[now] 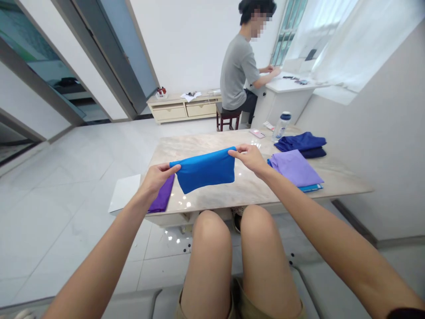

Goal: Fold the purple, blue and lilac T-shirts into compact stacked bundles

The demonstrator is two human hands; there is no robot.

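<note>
A blue cloth (207,170) hangs stretched between my two hands above the marble-topped table. My left hand (158,177) pinches its left upper corner, and my right hand (249,156) pinches the right upper corner. The lower edge of the cloth hangs loose. Below and beside my left hand lies a dark purple folded cloth (163,195), partly hidden by that hand and arm. Right of my right hand is a light purple folded cloth (295,168) on top of a blue one (311,188). Behind these sits a navy cloth pile (300,144).
A water bottle (282,126) and a pink phone (256,134) stand and lie at the table's (195,141) far right. A person in a grey shirt (235,71) sits on a stool at a white desk (288,86). A low cabinet (186,110) lines the back wall.
</note>
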